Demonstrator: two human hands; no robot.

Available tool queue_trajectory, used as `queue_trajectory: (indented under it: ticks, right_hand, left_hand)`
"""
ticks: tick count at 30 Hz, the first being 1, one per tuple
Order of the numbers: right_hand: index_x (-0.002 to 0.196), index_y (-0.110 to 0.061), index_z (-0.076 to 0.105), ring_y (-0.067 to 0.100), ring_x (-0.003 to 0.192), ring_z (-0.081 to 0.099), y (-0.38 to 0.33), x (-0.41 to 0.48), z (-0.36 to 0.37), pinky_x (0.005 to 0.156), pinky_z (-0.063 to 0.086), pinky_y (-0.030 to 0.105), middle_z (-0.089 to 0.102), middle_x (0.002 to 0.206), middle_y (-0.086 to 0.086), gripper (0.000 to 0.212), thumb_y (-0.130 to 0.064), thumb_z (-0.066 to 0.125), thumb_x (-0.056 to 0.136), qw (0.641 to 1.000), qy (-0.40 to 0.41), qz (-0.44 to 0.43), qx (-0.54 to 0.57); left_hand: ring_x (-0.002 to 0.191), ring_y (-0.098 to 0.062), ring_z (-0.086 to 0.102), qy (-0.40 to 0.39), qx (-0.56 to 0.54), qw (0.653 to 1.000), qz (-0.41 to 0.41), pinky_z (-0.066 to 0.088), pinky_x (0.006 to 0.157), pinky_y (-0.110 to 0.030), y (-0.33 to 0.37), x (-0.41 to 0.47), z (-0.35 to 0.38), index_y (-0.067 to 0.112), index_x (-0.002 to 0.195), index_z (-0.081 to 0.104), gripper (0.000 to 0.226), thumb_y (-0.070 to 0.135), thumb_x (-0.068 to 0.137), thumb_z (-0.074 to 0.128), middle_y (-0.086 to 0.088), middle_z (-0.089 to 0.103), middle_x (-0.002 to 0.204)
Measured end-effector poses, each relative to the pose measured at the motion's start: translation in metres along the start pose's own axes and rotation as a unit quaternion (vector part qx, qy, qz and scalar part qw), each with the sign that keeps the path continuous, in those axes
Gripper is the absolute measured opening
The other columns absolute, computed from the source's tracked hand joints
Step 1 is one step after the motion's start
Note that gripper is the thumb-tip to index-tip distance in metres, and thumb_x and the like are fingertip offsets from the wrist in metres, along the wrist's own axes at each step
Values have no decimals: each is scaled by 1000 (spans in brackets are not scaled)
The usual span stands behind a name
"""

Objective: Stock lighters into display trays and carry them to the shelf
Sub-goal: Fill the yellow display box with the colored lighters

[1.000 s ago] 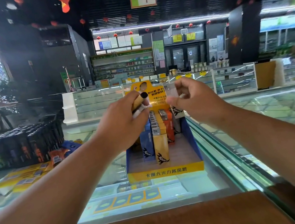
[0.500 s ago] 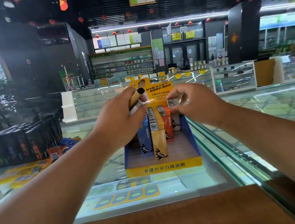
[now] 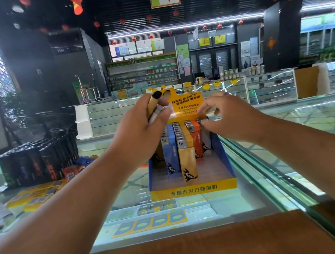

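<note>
Right hand (image 3: 230, 117) has lowered its grey lighter (image 3: 206, 140) into the cardboard display tray (image 3: 193, 189) — fingertips pinch its metal cap; left hand (image 3: 140, 134) grips spare lighters (image 3: 156, 106).

At the centre of the frame I see the display tray (image 3: 192, 189) standing on the glass counter (image 3: 287, 125), with lighters (image 3: 187, 160) upright in side-by-side rows in its rear half. My left hand (image 3: 140, 134) hangs above the tray's rear left corner gripping spare lighters (image 3: 153, 105), and to the right of it my right hand (image 3: 230, 117) pinches the top of the end lighter (image 3: 204, 135) in the rightmost row. At mid left, a row of boxes (image 3: 36, 160) stands on the counter with flat packs (image 3: 34, 196) lying before it.
</note>
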State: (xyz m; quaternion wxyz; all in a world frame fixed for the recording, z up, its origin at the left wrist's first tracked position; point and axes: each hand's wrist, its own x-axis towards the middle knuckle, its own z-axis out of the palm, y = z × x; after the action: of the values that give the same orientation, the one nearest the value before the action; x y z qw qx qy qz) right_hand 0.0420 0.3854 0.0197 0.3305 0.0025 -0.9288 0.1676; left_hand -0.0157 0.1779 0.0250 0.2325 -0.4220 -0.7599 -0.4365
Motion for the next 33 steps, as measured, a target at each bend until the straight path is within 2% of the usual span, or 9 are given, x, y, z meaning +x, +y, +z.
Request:
queue_trajectory:
  ticks: [3, 6, 9, 14, 19, 24, 28, 30, 33]
  right_hand:
    - [95, -33, 62, -6, 88, 48, -14, -4, -6, 70, 33, 15, 53, 106, -10, 8, -31, 64, 87, 1000, 14, 2, 19]
    - [91, -31, 65, -7, 89, 50, -35, -10, -13, 67, 35, 8, 57, 101, -14, 6, -35, 64, 88, 997, 17, -19, 73]
    - [85, -28, 68, -13, 84, 49, -59, -18, -18, 69, 32, -1, 61, 90, -18, 9, -37, 66, 85, 989, 6, -63, 130]
    - [73, -32, 69, -4, 79, 54, -78, -21, -13, 67, 37, 7, 62, 75, -16, 14, -46, 70, 75, 983, -29, -86, 159]
    - [66, -35, 69, 17, 72, 57, -83, -23, -11, 69, 43, 32, 65, 75, 2, 14, -47, 72, 72, 978, -30, -79, 191]
    - [74, -11, 69, 13, 60, 51, -82, -23, -13, 60, 44, 28, 59, 65, 3, 24, -33, 78, 73, 963, -24, -56, 261]
    - [77, -1, 61, 11, 59, 56, -78, -22, -12, 58, 47, 23, 62, 69, 10, 19, -14, 75, 79, 961, 1, -48, 273]
    - [70, -1, 52, 16, 60, 60, -77, -22, -11, 56, 50, 22, 61, 71, 15, 22, -5, 72, 79, 959, 29, -49, 277]
    - [65, -14, 40, 22, 58, 58, -73, -21, -12, 52, 45, 27, 49, 64, 16, 34, 0, 67, 80, 950, 58, -32, 306]
  left_hand:
    - [57, 7, 53, 33, -137, 989, -48, 42, 54, -20, 8, 3, -3, 30, 94, 56, 9, 32, 100, 49, 14, 65, 77]
    - [68, 1, 58, 59, -287, 951, -99, 44, 69, -29, 20, 4, -7, 27, 90, 60, 15, 29, 100, 49, 14, 64, 71]
    - [65, -9, 52, 47, -404, 907, -113, 43, 68, -30, 30, 2, -8, 24, 93, 59, 14, 28, 100, 48, 12, 61, 67]
    - [75, -18, 55, 26, -466, 875, -132, 50, 70, -43, 36, 0, 0, 23, 88, 59, 14, 31, 97, 52, 4, 57, 80]
    - [60, -11, 60, 46, -499, 853, -145, 52, 53, -28, 42, -2, 0, 21, 88, 62, 15, 31, 97, 53, 3, 56, 78]
    - [58, -8, 59, 28, -462, 876, -137, 52, 55, -30, 42, -2, 1, 25, 93, 63, 17, 37, 97, 51, 10, 59, 66]
    - [79, -12, 60, 42, -398, 910, -107, 54, 82, -43, 36, -1, 5, 29, 97, 64, 16, 34, 99, 49, 10, 62, 73]
    - [84, -12, 60, 46, -365, 925, -96, 53, 86, -42, 34, 0, 8, 31, 98, 65, 17, 31, 100, 48, 10, 64, 78]
    - [77, -6, 56, 51, -313, 946, -69, 46, 76, -32, 30, 1, 10, 35, 101, 64, 17, 31, 101, 48, 10, 63, 82]
